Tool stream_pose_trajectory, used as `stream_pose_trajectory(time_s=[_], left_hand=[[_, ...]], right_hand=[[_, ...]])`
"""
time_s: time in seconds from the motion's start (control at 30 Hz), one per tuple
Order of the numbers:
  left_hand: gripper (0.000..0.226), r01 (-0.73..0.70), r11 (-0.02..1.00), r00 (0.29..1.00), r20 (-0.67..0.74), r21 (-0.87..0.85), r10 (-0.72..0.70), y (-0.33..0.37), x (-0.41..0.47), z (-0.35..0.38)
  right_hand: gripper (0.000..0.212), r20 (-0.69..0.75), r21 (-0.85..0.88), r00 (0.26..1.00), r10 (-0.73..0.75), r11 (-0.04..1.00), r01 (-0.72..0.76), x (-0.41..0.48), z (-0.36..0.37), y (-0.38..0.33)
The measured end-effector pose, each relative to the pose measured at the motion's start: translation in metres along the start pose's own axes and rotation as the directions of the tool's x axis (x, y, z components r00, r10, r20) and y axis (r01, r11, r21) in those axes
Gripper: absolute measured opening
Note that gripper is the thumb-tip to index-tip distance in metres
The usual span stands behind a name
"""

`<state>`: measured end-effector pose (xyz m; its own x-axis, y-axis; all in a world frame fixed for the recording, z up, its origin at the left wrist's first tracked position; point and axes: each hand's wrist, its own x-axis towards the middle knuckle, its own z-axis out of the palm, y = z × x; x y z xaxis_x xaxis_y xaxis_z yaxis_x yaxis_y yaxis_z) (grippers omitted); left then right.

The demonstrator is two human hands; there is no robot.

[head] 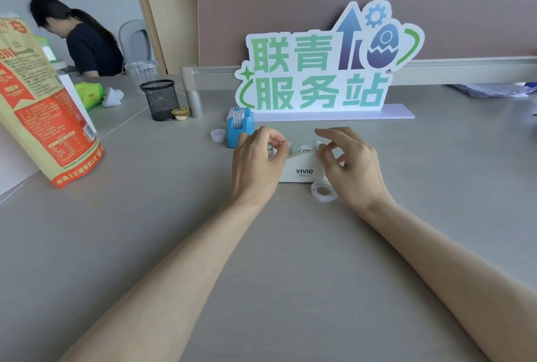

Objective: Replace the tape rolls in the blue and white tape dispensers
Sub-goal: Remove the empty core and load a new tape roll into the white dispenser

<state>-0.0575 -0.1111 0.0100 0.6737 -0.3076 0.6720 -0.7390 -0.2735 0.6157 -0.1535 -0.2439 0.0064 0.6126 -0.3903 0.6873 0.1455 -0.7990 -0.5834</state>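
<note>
The white tape dispenser (302,171), marked VIVID, stands mid-table between my hands. A clear tape roll (305,148) sits in its top. My left hand (257,167) covers the dispenser's left end, thumb and forefinger pinched on what looks like the clear tape end. My right hand (350,165) is at the right end, fingertips closed on the roll's side. A loose tape roll (323,191) lies flat just in front of the dispenser. The blue tape dispenser (239,127) stands behind my left hand with a roll in it. A small white core (218,135) lies to its left.
A large cut-out sign (319,71) on a lilac base stands behind the dispensers, against a desk divider (290,12). A black mesh pen cup (160,99) and a small pudding cup (180,114) are back left. A tall printed bag (43,106) stands at far left. A person sits beyond.
</note>
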Motion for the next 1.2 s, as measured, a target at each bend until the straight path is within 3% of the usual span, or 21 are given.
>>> stream_pose_trajectory(time_s=[0.33,0.53,0.8,0.93,1.2], left_hand=[[0.008,0.02,0.999,1.0,0.022,0.038,-0.021,-0.001,-0.001,0.002],[0.007,0.056,0.998,0.998,0.026,0.018,-0.056,-0.001,-0.001,0.0],[0.012,0.191,0.973,0.982,0.017,-0.133,-0.19,0.001,0.005,-0.002],[0.017,0.206,0.967,0.977,-0.03,-0.152,-0.213,-0.003,0.01,-0.008],[0.008,0.316,0.907,0.942,-0.021,-0.278,-0.335,-0.015,0.016,-0.021]], right_hand=[[0.029,0.002,-0.027,0.998,-0.063,0.998,0.063,-0.003,0.003,0.0],[0.026,0.042,-0.04,0.999,-0.022,0.999,0.023,-0.002,0.003,0.0],[0.038,0.093,-0.052,0.995,-0.02,0.998,0.025,-0.002,0.004,-0.001],[0.032,0.092,-0.041,0.996,0.016,0.999,-0.012,-0.002,0.004,-0.001],[0.03,0.083,-0.012,0.995,0.057,0.998,-0.056,-0.002,0.002,-0.003]])
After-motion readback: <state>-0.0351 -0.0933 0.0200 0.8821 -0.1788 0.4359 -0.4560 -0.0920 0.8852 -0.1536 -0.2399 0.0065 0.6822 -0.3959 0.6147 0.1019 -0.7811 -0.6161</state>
